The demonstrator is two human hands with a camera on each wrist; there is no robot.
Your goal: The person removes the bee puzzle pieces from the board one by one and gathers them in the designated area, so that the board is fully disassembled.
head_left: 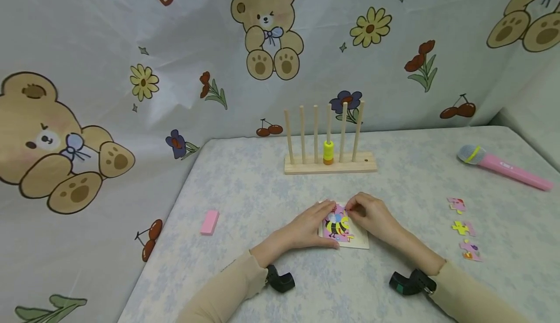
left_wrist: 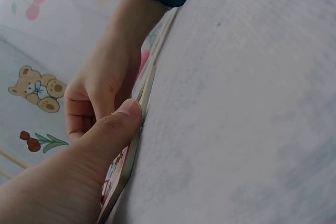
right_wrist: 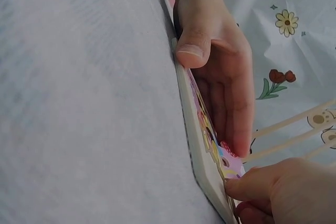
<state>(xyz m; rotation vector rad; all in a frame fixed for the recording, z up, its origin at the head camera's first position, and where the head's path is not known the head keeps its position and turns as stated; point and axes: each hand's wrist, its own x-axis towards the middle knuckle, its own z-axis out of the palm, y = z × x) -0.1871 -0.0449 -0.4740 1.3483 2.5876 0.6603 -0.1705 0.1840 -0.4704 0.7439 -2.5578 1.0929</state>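
Note:
A small pale puzzle board (head_left: 360, 239) lies on the table, with a bee picture (head_left: 337, 227) of jigsaw pieces filling its left part and a bare strip at its right. My left hand (head_left: 302, 228) holds the board from the left, thumb (left_wrist: 123, 121) at the near edge and fingertips at the far side of the picture. From the right, my right hand (head_left: 374, 216) pinches a puzzle piece (right_wrist: 232, 170) with thumb and index finger at the picture's upper right corner. The fingers mostly hide that piece.
Several loose puzzle pieces, among them a yellow and pink one (head_left: 463, 228), lie in a column at the right. Beyond them is a pink toy microphone (head_left: 507, 166). A wooden peg rack (head_left: 330, 167) with yellow rings stands behind the board. A pink block (head_left: 210, 222) lies at the left.

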